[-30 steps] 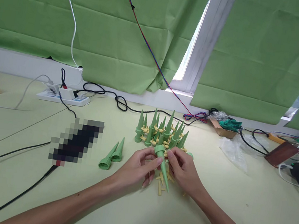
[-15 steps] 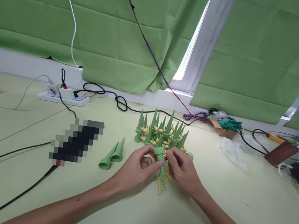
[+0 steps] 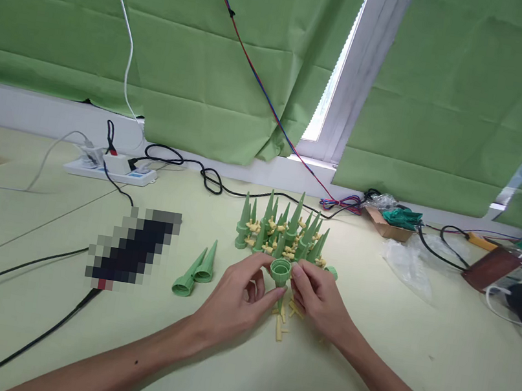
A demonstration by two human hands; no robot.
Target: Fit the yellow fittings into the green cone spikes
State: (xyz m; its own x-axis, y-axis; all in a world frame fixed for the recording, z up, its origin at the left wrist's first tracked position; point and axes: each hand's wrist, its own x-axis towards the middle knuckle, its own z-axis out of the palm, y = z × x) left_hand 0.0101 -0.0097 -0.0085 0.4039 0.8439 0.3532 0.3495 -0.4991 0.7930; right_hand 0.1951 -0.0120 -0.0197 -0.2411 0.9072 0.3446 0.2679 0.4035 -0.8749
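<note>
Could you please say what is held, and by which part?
The left hand holds a green spike near its open end; any grip by the right hand is unclear.

Green curtains [image 3: 211,70] are hanging over the window [image 3: 353,85], and red-and-blue wires [image 3: 279,120] are slanting across them. A white strip [image 3: 143,177] is lying along the counter's [image 3: 457,329] back left, a black cable [image 3: 192,160] is curling beside it, and at right a box [image 3: 389,230] is holding green plastic [image 3: 402,218] near a clear bag [image 3: 405,266].
</note>
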